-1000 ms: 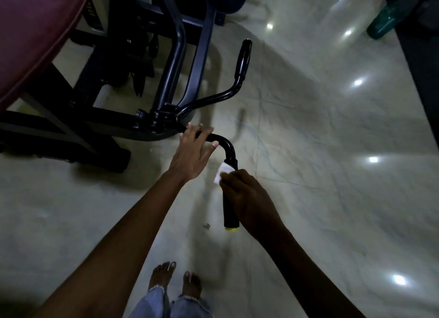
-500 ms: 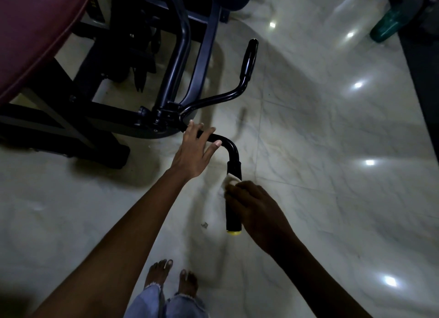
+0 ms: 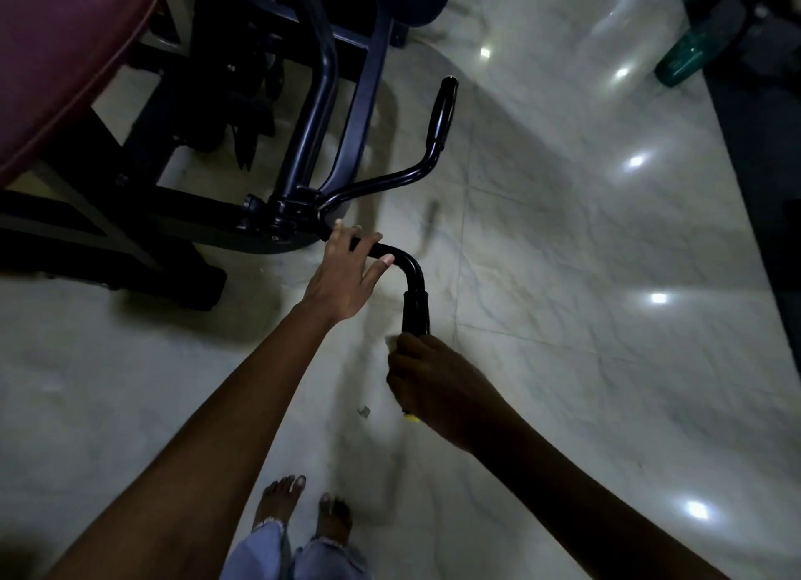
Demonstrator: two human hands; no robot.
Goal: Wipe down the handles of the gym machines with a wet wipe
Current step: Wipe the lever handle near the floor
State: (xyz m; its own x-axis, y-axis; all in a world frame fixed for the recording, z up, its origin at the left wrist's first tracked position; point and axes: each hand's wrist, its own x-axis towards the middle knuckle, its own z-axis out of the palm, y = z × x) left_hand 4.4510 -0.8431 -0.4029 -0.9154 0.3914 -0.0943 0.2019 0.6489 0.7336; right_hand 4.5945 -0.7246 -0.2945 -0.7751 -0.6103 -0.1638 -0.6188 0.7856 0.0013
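The floor [image 3: 585, 276] is made of big pale shiny tiles with thin grey lines. Small bright spots of light [image 3: 659, 298] are seen on the floor. Above and left of the floor's middle, a dark red padded seat [image 3: 60, 59] is seen. Far right of the seat, a green thing [image 3: 689, 55] is seen by a dark mat [image 3: 763, 168].
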